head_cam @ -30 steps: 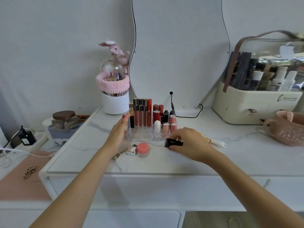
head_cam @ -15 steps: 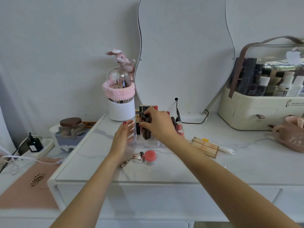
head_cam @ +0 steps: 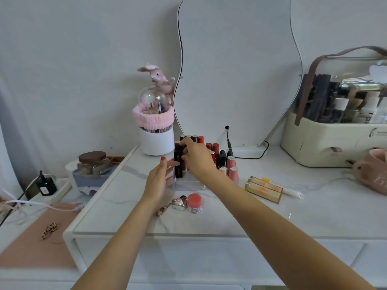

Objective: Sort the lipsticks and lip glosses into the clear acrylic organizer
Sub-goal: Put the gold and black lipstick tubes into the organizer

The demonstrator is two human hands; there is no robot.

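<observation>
The clear acrylic organizer (head_cam: 189,184) stands mid-table in front of the mirror, with several lipsticks and glosses (head_cam: 215,148) upright in it. My right hand (head_cam: 196,159) reaches over its left part, fingertips on the top of a black lipstick (head_cam: 178,167) that stands upright in a front-left slot. My left hand (head_cam: 160,177) lies flat against the organizer's left side, fingers apart. A pink jar (head_cam: 194,203) and a silver heart keychain (head_cam: 179,203) lie in front of the organizer.
Gold-and-peach boxes (head_cam: 262,189) and a white tube (head_cam: 290,191) lie to the right. A white brush pot with pink band (head_cam: 156,132) stands behind left, a wavy mirror (head_cam: 236,70) behind, a cream cosmetics case (head_cam: 333,139) and pink bag (head_cam: 372,172) far right.
My right hand picked the black lipstick off the table, carried it to the organizer's left side and lowered it into a slot. The left hand stayed at the organizer's side.
</observation>
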